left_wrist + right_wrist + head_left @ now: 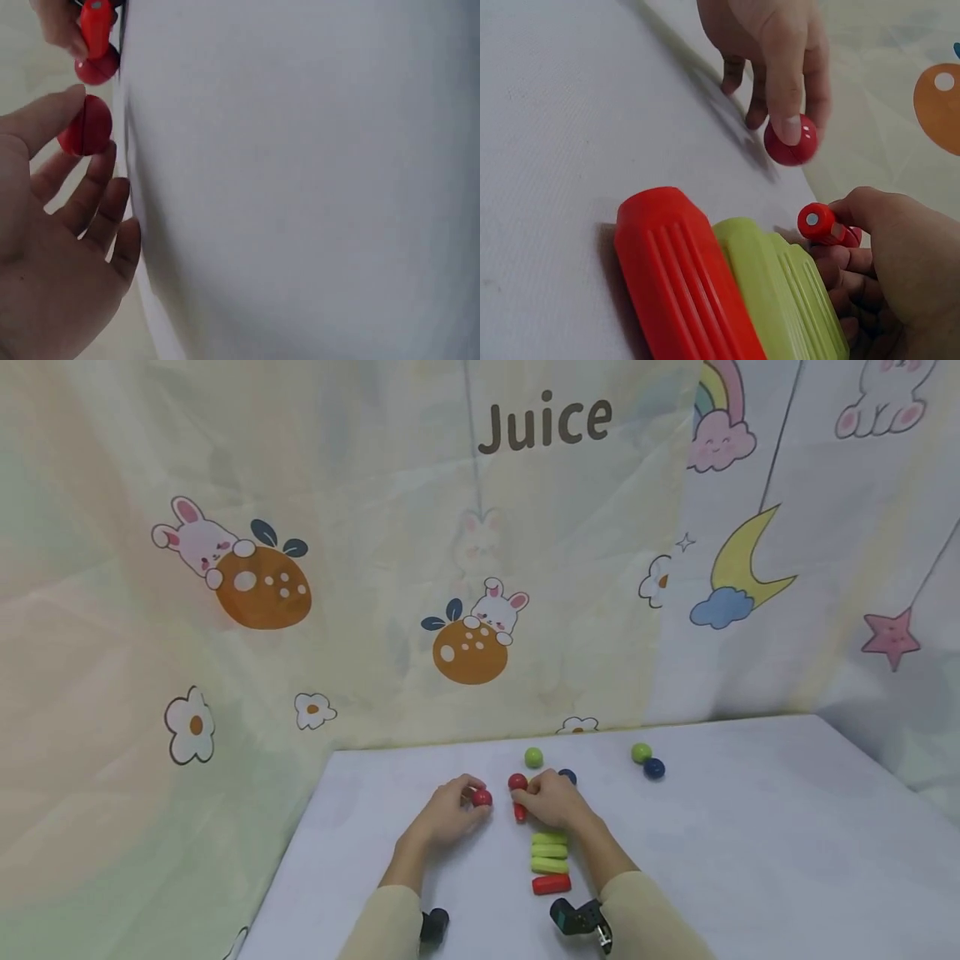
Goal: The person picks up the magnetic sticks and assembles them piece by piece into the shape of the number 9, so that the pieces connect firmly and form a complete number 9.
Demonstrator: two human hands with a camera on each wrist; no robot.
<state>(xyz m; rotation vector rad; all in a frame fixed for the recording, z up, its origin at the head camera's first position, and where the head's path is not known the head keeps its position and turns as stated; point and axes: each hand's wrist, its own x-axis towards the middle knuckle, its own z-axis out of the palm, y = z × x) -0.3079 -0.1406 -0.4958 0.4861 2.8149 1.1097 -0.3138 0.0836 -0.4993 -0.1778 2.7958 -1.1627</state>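
My left hand pinches a small red ball between thumb and fingertips just above the white table; the same red ball shows in both wrist views. Just to the right, my right hand grips a short red peg. A second red ball sits at the peg's far end. The two hands are a few centimetres apart.
Below my right hand lie ribbed green pieces in a row, then a red ribbed piece. Further back sit a green ball, a blue ball, and another green ball beside a blue ball. A printed curtain hangs behind the table.
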